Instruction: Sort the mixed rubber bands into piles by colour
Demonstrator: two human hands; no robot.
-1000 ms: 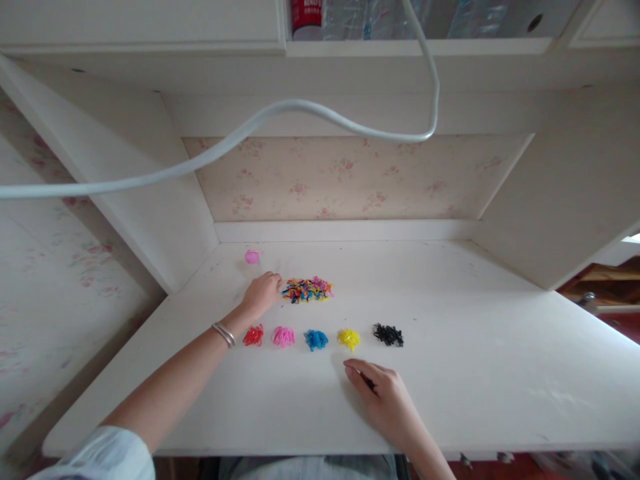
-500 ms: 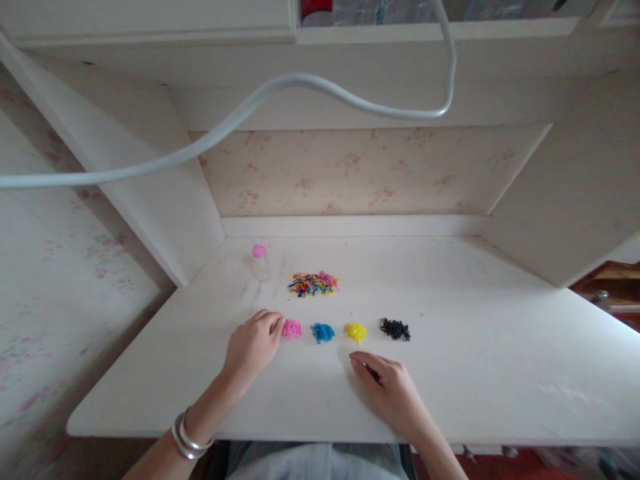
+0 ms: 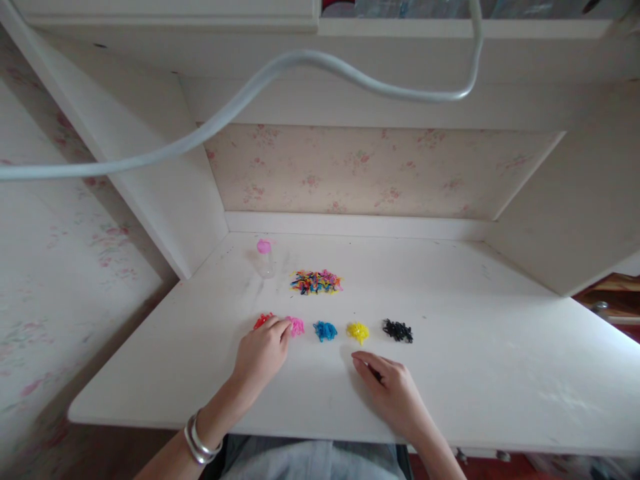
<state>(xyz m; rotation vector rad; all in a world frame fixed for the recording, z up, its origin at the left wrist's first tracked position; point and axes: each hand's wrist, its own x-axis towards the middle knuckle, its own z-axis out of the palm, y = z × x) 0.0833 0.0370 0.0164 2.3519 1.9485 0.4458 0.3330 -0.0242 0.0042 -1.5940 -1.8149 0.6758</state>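
Seemingly at a placing step, the left hand (image 3: 263,348) bends over the red pile (image 3: 263,321) and pink pile (image 3: 297,326), grip hidden; lifting calls for care. Nearer, the right hand (image 3: 391,385) rests loosely closed.

Watching from my end, I count one mixed-colour pile of small rubber bands (image 3: 316,283), then one red pile (image 3: 262,320), one pink pile (image 3: 297,326), one blue pile (image 3: 325,331), one yellow pile (image 3: 358,332) and one black pile (image 3: 398,331). Single bands are too small for me to number. I also count one clear bottle (image 3: 267,268), one pink cap (image 3: 264,247), two hands (left hand (image 3: 264,348), right hand (image 3: 393,387)), two silver bangles (image 3: 192,447) and one white cable (image 3: 310,59).
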